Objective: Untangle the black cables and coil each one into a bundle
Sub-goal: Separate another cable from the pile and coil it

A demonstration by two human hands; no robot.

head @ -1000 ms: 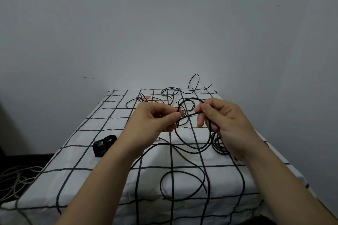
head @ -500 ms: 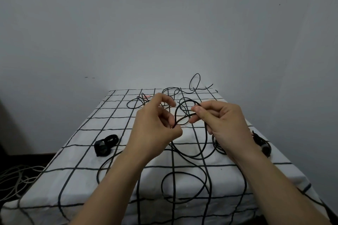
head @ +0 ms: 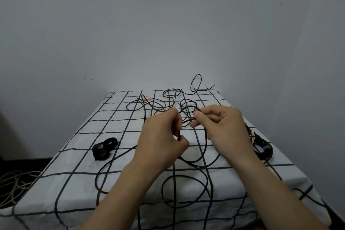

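A long black cable [head: 203,157] loops across the white checked tablecloth [head: 78,170] and rises between both hands above the table's middle. My left hand [head: 160,140] is curled round a stretch of it, the cable showing between thumb and fingers. My right hand [head: 222,129] pinches a strand at thumb and forefinger, close beside the left. More tangled black cable [head: 168,99] lies at the far end of the table, one loop standing up against the wall. A coiled black bundle [head: 104,148] sits at the left; another coiled bundle [head: 263,149] lies at the right behind my right wrist.
The table is narrow, with a grey wall just behind it and at the right. A heap of pale cables [head: 13,185] lies on the dark floor at the left. A small pink plug end [head: 148,98] lies among the far cables.
My left hand has turned and closed lower on the cable, its fingers folding in. My right hand keeps its pinch. A cable loop now lies on the cloth at the left.
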